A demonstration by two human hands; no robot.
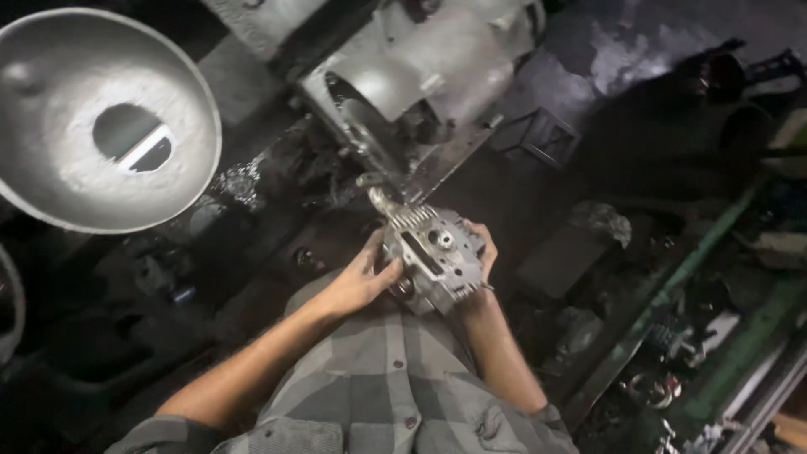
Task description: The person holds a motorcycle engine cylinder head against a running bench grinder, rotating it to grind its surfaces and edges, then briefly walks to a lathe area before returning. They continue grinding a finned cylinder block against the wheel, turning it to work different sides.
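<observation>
Finned metal engine part (435, 252) clasped between left hand (357, 284) and right hand (483, 252), grips closed

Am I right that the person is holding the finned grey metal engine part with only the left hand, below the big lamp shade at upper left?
Not quite: both hands hold it. In the head view the left hand grips the left side of the finned engine part and the right hand its right side. The lamp shade is at upper left, as you said.
</observation>
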